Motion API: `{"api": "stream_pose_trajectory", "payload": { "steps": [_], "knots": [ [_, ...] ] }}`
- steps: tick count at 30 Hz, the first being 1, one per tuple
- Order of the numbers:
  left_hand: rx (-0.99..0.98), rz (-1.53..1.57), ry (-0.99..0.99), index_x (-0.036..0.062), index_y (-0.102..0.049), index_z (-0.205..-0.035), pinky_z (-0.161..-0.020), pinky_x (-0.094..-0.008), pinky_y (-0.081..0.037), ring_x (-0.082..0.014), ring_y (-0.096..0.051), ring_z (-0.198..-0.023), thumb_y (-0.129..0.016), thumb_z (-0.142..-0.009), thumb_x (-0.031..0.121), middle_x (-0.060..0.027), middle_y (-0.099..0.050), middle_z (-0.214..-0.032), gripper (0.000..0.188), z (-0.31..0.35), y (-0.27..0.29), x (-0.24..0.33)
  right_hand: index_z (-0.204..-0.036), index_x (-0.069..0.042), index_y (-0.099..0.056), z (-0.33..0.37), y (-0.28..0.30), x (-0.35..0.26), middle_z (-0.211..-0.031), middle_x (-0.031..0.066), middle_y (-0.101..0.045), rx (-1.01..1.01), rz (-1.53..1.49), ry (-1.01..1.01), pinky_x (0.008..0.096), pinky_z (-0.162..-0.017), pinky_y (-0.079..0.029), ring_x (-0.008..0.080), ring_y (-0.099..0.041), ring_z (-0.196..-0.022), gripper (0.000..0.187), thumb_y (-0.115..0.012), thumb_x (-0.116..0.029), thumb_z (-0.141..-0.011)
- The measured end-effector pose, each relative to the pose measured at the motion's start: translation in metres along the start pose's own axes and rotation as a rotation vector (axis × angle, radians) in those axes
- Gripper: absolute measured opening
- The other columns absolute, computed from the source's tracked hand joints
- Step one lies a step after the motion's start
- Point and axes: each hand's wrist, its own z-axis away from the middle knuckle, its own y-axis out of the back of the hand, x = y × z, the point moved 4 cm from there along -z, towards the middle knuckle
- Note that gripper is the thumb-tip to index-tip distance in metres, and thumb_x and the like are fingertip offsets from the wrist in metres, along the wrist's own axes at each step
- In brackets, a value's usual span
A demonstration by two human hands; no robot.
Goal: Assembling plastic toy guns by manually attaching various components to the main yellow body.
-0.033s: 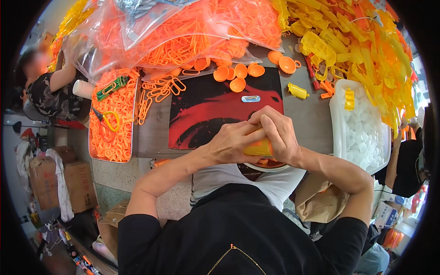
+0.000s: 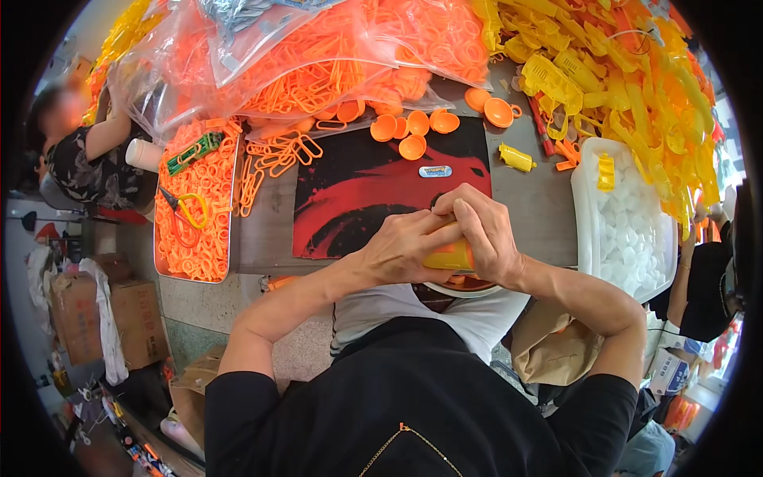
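Both hands are closed together round a yellow plastic part (image 2: 450,257) at the table's near edge. My left hand (image 2: 404,245) wraps it from the left, fingers bent over its top. From the right, my right hand (image 2: 486,238) presses on it, its fingers meeting those of the left. Most of the part is hidden by my fingers, so its full shape does not show. Just below it, a round bowl (image 2: 469,292) with orange pieces sits at my lap. Beyond my hands, a small blue-and-white label piece (image 2: 435,171) lies on the black-and-red mat (image 2: 350,207).
Orange half-shells (image 2: 412,147) lie at the mat's far edge, with a yellow cylindrical part (image 2: 517,157) beyond its right side. A tray of orange rings (image 2: 195,254) holds scissors (image 2: 187,213). White caps fill a bin (image 2: 586,215). Bagged orange parts and yellow parts (image 2: 612,87) are heaped behind.
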Motion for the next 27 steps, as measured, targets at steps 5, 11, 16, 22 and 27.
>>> {"api": "stream_pose_trajectory", "payload": {
  "steps": [5,11,16,22,27],
  "knots": [
    [0.086,0.021,0.061,0.0147,-0.048,-0.144,-0.073,-0.0436,-0.057,-0.0344,-0.067,-0.091,-0.084,-0.068,0.028,-0.0127,-0.062,-0.111,0.085,-0.004,0.005,-0.004,-0.093,0.006,-0.061,-0.015,0.002,0.011,-0.093,0.0153,-0.064,-0.060,-0.037,-0.151,0.0343,-0.078,-0.051,0.0248,-0.065,-0.085,0.037,-0.039,-0.022,-0.104],
    [0.413,0.294,0.200,0.0068,-0.047,-0.140,-0.093,-0.0333,-0.054,-0.0244,-0.068,-0.105,-0.085,-0.073,0.008,-0.0142,-0.064,-0.122,0.078,0.017,0.023,0.000,-0.100,0.001,-0.066,-0.074,0.055,0.105,-0.087,0.0121,-0.070,0.388,0.461,-0.339,0.0351,-0.074,-0.052,0.0227,-0.067,-0.081,0.028,-0.069,-0.026,-0.092],
    [0.461,0.420,0.315,0.0065,-0.042,-0.142,-0.093,-0.0344,-0.054,-0.0196,-0.067,-0.104,-0.083,-0.077,0.006,-0.0120,-0.063,-0.118,0.077,0.050,0.039,-0.002,-0.102,-0.001,-0.062,-0.086,0.044,0.149,-0.084,0.0141,-0.069,0.217,0.632,-0.358,0.0397,-0.071,-0.051,0.0283,-0.067,-0.077,0.033,-0.073,-0.029,-0.087],
    [0.593,0.387,0.348,0.0063,-0.037,-0.145,-0.088,-0.0346,-0.058,-0.0210,-0.069,-0.099,-0.079,-0.079,0.003,-0.0119,-0.062,-0.118,0.078,0.057,0.057,-0.003,-0.097,-0.002,-0.062,-0.065,0.048,0.132,-0.081,0.0194,-0.070,0.389,0.605,-0.341,0.0489,-0.074,-0.051,0.0387,-0.068,-0.083,0.023,-0.068,-0.023,-0.088],
    [0.673,0.566,0.460,0.0065,-0.037,-0.144,-0.088,-0.0318,-0.057,-0.0180,-0.066,-0.099,-0.077,-0.081,0.004,-0.0106,-0.060,-0.118,0.074,0.025,0.051,-0.002,-0.123,-0.004,-0.065,-0.032,0.025,0.066,-0.092,0.0118,-0.074,0.357,0.196,-0.339,0.0281,-0.074,-0.053,0.0123,-0.070,-0.086,0.027,-0.056,-0.010,-0.098]
  ]
}}
